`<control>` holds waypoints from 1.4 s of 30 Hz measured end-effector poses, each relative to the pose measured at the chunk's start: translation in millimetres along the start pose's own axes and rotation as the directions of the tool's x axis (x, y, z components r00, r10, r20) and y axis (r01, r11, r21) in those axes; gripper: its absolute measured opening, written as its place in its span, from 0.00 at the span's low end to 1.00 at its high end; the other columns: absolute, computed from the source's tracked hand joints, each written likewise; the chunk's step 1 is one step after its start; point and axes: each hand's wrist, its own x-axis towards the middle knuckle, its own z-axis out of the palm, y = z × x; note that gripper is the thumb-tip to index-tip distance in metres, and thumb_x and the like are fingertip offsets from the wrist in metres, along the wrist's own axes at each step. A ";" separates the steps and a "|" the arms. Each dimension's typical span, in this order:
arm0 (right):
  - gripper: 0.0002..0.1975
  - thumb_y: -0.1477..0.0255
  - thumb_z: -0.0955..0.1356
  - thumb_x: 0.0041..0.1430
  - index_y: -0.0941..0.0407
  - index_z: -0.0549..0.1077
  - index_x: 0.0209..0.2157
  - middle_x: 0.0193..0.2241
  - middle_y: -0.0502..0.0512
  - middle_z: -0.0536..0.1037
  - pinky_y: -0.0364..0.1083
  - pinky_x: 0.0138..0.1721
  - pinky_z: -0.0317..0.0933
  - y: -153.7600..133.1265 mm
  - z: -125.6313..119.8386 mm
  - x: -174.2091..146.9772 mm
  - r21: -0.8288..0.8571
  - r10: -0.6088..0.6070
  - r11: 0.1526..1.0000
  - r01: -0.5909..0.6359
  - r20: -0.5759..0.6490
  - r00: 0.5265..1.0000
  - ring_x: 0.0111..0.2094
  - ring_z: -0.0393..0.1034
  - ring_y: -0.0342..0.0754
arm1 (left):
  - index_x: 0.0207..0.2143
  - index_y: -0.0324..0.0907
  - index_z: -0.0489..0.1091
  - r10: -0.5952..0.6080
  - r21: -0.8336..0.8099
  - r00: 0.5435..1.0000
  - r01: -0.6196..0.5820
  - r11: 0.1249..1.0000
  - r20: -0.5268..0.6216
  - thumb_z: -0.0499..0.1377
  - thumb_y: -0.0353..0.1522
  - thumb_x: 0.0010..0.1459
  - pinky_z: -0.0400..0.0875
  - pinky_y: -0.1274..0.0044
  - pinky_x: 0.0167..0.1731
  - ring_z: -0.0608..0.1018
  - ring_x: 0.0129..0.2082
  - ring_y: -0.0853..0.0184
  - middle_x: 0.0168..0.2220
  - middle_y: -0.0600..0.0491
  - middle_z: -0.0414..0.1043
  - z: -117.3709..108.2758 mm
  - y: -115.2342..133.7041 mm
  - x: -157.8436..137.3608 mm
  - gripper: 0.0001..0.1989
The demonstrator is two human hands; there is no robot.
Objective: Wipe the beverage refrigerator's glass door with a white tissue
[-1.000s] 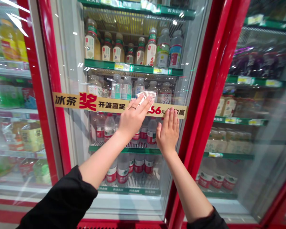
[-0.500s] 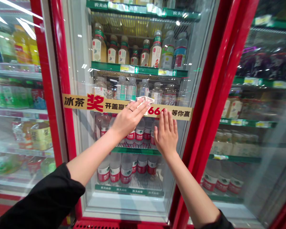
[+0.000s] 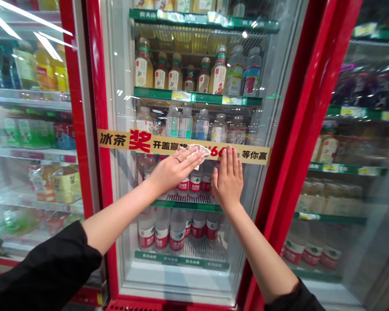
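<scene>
Head view: red-framed cooler [image 3: 100,86], glass door shut, directly behind both hands' fingers. Second cooler [image 3: 74,108] well off left of the fingers, third cooler [image 3: 343,168] well off right. Black sleeves [image 3: 52,263] pushed up, below the fingers at the forearms. Tan strip [image 3: 158,145] with black and red lettering runs across the door, under the fingers and out past them both sides. Green shelf edge [image 3: 197,96] above the fingers, behind glass; juice bottles [image 3: 218,71] stand on that shelf, upright. Red-labelled bottles [image 3: 176,231] below the fingers, also inside. Left hand [image 3: 173,170]: fingers extended, close together, slightly bent, keeping hold of the cloth by pressing it on the strip; thumb hidden. Right hand [image 3: 228,179]: fingers straight, nearly together, thumb a bit apart, laid flat over the strip's red digits; nothing seen held, palm side hidden. White cloth [image 3: 206,152] under the left fingertips, edge sticking out just left of the right fingers. Dark ring [image 3: 177,160] on one left finger
</scene>
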 end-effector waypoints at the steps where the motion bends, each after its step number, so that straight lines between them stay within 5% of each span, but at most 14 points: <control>1: 0.38 0.67 0.57 0.78 0.52 0.32 0.80 0.80 0.59 0.50 0.62 0.78 0.49 -0.6 0.1 0.1 -0.002 0.003 1.000 -0.003 -0.003 1.000 0.79 0.50 0.56 | 0.73 0.39 0.62 -0.051 -0.006 0.999 0.051 0.999 -0.005 0.53 0.20 0.72 0.69 0.61 0.72 0.67 0.74 0.57 0.73 0.48 0.65 -1.9 -6.4 0.3 0.30; 5: 0.37 0.68 0.56 0.78 0.53 0.34 0.80 0.80 0.60 0.51 0.62 0.78 0.49 -3.0 1.5 0.6 -0.010 0.003 1.000 -0.003 -0.033 0.999 0.79 0.50 0.56 | 0.77 0.39 0.56 -0.324 -0.064 0.945 0.321 0.945 -0.050 0.50 0.16 0.67 0.67 0.57 0.74 0.62 0.77 0.56 0.75 0.46 0.61 0.4 -7.0 22.9 0.37; 7: 0.37 0.67 0.56 0.78 0.53 0.35 0.80 0.80 0.60 0.51 0.62 0.78 0.50 -2.6 1.8 0.7 -0.011 0.002 1.000 -0.002 -0.036 0.999 0.79 0.50 0.57 | 0.77 0.39 0.55 -0.370 -0.080 0.927 0.365 0.928 -0.055 0.49 0.16 0.67 0.67 0.58 0.74 0.61 0.77 0.56 0.76 0.46 0.60 5.2 3.3 33.7 0.37; 11: 0.38 0.68 0.57 0.78 0.53 0.34 0.80 0.79 0.60 0.52 0.62 0.77 0.51 2.8 -0.6 0.6 -0.008 -0.022 1.000 0.021 -0.029 0.999 0.79 0.49 0.57 | 0.76 0.39 0.57 -0.203 -0.097 0.979 0.202 0.975 -0.009 0.52 0.18 0.70 0.68 0.58 0.74 0.62 0.77 0.55 0.75 0.46 0.60 6.2 9.2 22.4 0.34; 15: 0.40 0.70 0.59 0.76 0.52 0.33 0.80 0.80 0.60 0.51 0.63 0.76 0.54 2.3 -6.7 0.8 0.016 -0.057 0.998 0.058 -0.040 0.998 0.79 0.50 0.58 | 0.77 0.43 0.53 -0.031 -0.142 0.999 0.037 0.989 0.040 0.53 0.18 0.70 0.68 0.60 0.73 0.62 0.77 0.59 0.75 0.48 0.62 -8.7 -21.7 -16.7 0.37; 18: 0.41 0.73 0.59 0.75 0.52 0.32 0.80 0.79 0.58 0.52 0.62 0.76 0.55 -13.1 -8.9 3.6 0.051 -0.123 0.991 0.124 -0.029 0.992 0.79 0.51 0.58 | 0.79 0.44 0.49 -0.180 -0.138 0.983 0.181 0.974 0.023 0.50 0.14 0.66 0.67 0.59 0.74 0.58 0.78 0.59 0.76 0.48 0.60 -18.4 -42.0 -27.6 0.42; 22: 0.42 0.75 0.58 0.75 0.53 0.29 0.79 0.79 0.59 0.53 0.61 0.77 0.55 -44.0 -3.2 11.7 0.103 -0.195 0.975 0.195 -0.016 0.981 0.79 0.51 0.56 | 0.80 0.44 0.44 -0.376 -0.131 0.926 0.369 0.920 -0.029 0.48 0.15 0.67 0.65 0.56 0.75 0.55 0.79 0.57 0.77 0.47 0.57 -13.0 -31.6 -14.7 0.42; 26: 0.42 0.74 0.58 0.75 0.55 0.28 0.79 0.78 0.61 0.54 0.60 0.76 0.56 -56.5 5.8 16.6 0.076 -0.235 0.969 0.236 -0.018 0.972 0.78 0.51 0.56 | 0.79 0.41 0.49 -0.227 -0.115 0.974 0.226 0.967 0.007 0.50 0.17 0.70 0.67 0.59 0.74 0.58 0.78 0.58 0.75 0.46 0.61 -7.9 -17.3 -17.1 0.38; 30: 0.41 0.73 0.59 0.76 0.56 0.29 0.79 0.78 0.62 0.55 0.59 0.76 0.56 -53.5 8.8 15.3 0.023 -0.270 0.962 0.271 -0.006 0.963 0.78 0.52 0.56 | 0.77 0.43 0.53 -0.062 -0.112 0.998 0.063 0.992 0.011 0.51 0.17 0.69 0.69 0.61 0.73 0.61 0.77 0.59 0.74 0.49 0.64 -18.2 -41.4 -45.1 0.37; 34: 0.41 0.72 0.60 0.77 0.55 0.29 0.79 0.78 0.61 0.54 0.60 0.77 0.54 -54.8 10.2 13.5 0.020 -0.242 0.970 0.242 -0.003 0.970 0.78 0.51 0.55 | 0.79 0.46 0.50 -0.204 -0.105 0.978 0.198 0.975 -0.048 0.50 0.14 0.65 0.70 0.60 0.72 0.60 0.78 0.60 0.75 0.50 0.63 -24.7 -64.4 -57.5 0.43; 38: 0.40 0.67 0.59 0.79 0.56 0.30 0.79 0.78 0.62 0.53 0.60 0.77 0.53 -56.9 13.0 12.7 0.010 -0.235 0.972 0.235 -0.009 0.972 0.78 0.52 0.57 | 0.79 0.46 0.48 -0.413 -0.116 0.907 0.402 0.908 -0.089 0.48 0.15 0.66 0.69 0.57 0.73 0.58 0.79 0.60 0.76 0.50 0.60 -14.1 -46.8 -34.8 0.43; 42: 0.40 0.65 0.59 0.79 0.56 0.29 0.79 0.78 0.62 0.51 0.60 0.77 0.53 -55.8 13.4 13.2 0.011 -0.242 0.970 0.242 0.002 0.970 0.78 0.52 0.57 | 0.78 0.43 0.51 -0.364 -0.106 0.930 0.358 0.928 -0.047 0.48 0.16 0.68 0.68 0.58 0.74 0.58 0.78 0.59 0.76 0.49 0.59 -5.1 -21.5 -19.9 0.39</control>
